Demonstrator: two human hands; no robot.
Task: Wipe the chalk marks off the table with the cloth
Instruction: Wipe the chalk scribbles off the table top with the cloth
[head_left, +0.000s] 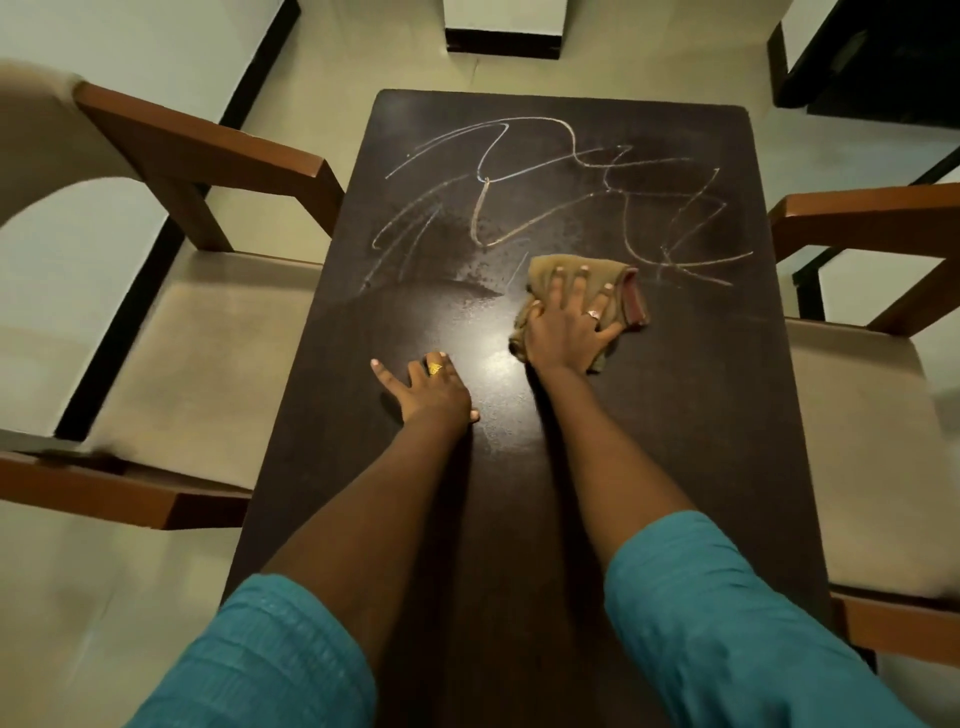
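A dark brown rectangular table fills the middle of the view. White chalk marks scrawl across its far half, fainter and smeared at the left. A crumpled tan cloth with a reddish edge lies just below the scrawl. My right hand presses flat on the cloth with fingers spread. My left hand rests palm down on the bare tabletop, to the left of and nearer than the cloth, holding nothing. The near half of the table shows a shiny patch with no chalk.
A wooden armchair with a beige seat stands at the left of the table, another armchair at the right. Pale tiled floor with dark stripes lies around them. A dark piece of furniture stands at the far right.
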